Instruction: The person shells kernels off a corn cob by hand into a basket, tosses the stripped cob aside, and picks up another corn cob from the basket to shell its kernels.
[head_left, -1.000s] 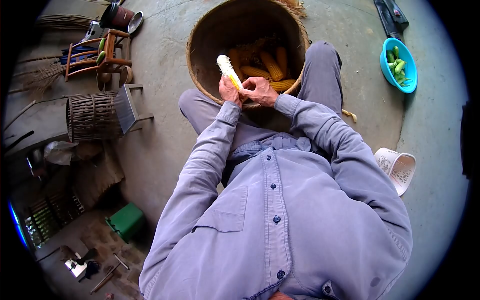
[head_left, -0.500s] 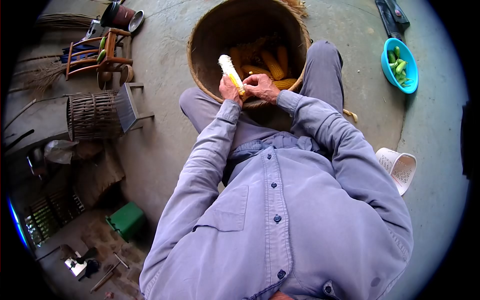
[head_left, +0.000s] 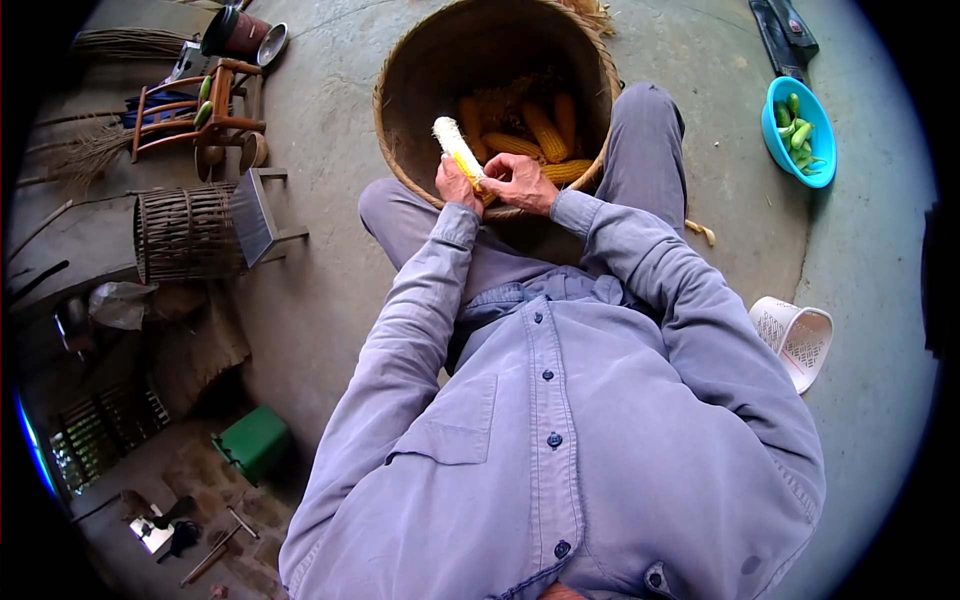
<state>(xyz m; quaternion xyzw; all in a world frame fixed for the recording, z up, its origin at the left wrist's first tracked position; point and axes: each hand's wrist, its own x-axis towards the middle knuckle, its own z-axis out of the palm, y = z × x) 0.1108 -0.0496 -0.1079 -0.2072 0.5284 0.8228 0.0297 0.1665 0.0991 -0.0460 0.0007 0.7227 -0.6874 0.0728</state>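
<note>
A partly shelled corn cob [head_left: 445,133] sticks up from my left hand [head_left: 459,182], its far part bare and white and a strip of yellow kernels left near my fingers. My left hand is closed around its lower end. My right hand [head_left: 524,183] is bent in from the other side, thumb and fingertips pressed together against the kernels. Both hands are over the near rim of a large woven basket [head_left: 388,140]. Inside the basket lie several yellow ears of corn [head_left: 544,133] and some loose matter in shadow.
My knees flank the basket. On the right are a blue bowl [head_left: 829,175] of green vegetables, a white perforated basket [head_left: 812,338] on its side and a bare cob [head_left: 702,233]. Leftward stand a wooden chair [head_left: 213,128], a wicker basket [head_left: 185,232], a small stool [head_left: 252,217] and a green bin [head_left: 252,443].
The cob and my left hand have shifted slightly left and down. My right hand has moved slightly left, its fingers still at the kernels.
</note>
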